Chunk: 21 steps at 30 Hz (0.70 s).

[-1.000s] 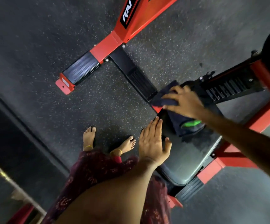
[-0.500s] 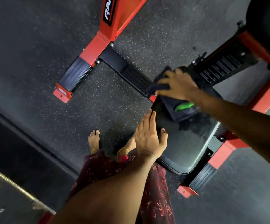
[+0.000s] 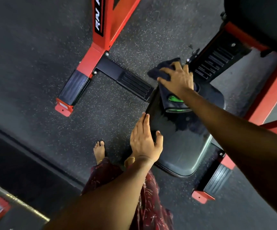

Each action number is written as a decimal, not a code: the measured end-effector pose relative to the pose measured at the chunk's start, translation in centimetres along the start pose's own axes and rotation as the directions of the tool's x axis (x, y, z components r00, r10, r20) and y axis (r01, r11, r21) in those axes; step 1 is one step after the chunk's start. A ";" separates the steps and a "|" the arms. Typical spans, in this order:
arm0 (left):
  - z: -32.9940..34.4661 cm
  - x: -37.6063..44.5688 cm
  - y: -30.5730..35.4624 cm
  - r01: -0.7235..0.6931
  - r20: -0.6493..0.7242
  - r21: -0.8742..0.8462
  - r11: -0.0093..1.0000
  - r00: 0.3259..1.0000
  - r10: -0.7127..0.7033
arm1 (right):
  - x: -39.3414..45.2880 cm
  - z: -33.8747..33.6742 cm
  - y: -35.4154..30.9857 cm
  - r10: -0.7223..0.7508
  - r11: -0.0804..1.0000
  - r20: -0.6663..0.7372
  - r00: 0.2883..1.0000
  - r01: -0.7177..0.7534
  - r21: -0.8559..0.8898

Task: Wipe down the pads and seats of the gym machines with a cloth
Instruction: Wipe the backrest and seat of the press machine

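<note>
— Where's the cloth [image 3: 163, 73]?
— At the far end of the seat [image 3: 185, 143], under the right hand [image 3: 178, 79]. Fingers spread over it and pressing it down; one bunched corner hanging past the far left edge of the pad, a folded part with a green mark trailing toward the near side beneath the wrist.
— And the left hand [image 3: 144, 141]?
— Flat along the seat's left edge, fingers straight and close together, thumb out over the pad. Holding nothing, probably bracing.
— Which way next?
— Seat's long axis running from far left to near right. Unwiped stretch lying nearward of the cloth, so likely a pull back along that axis toward the near rounded end. A damp-looking smear just near of the cloth, dry sheen beyond it. Right hand doing the wiping; left hand nearer to the near end, though empty.
— Count?
— One cloth, one seat, two hands. One big dark pad [image 3: 260, 19] at far right, only partly in view. Red frame beams [image 3: 111, 25] around, speckled rubber floor [image 3: 34, 55] underneath, two bare feet beside the seat.
</note>
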<state>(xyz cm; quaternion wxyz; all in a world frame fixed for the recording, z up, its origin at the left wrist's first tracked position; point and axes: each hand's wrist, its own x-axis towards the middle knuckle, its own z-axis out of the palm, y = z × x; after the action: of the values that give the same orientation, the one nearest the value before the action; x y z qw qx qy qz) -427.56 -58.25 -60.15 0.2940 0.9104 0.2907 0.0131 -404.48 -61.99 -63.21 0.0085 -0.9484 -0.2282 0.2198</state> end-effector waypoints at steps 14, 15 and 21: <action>-0.4 -0.1 0.8 0.040 0.041 -0.026 0.999 0.998 -0.039 | -8.8 2.0 4.0 0.405 0.894 -0.082 0.910 -0.376 0.244; -0.4 0.0 0.8 0.052 0.038 -0.026 0.998 0.998 -0.051 | -10.7 2.3 3.1 0.338 0.924 -0.110 0.935 -0.308 0.226; -0.5 -0.2 1.0 0.067 0.072 0.007 0.998 0.995 -0.067 | -14.5 3.3 5.4 0.092 0.989 -0.199 0.976 -0.066 0.135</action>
<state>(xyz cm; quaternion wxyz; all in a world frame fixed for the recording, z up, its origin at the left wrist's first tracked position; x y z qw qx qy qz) -427.29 -58.75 -59.17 0.3023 0.9007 0.3104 -0.0303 -415.12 -73.42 -60.81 0.0839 -0.9719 -0.1738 0.1351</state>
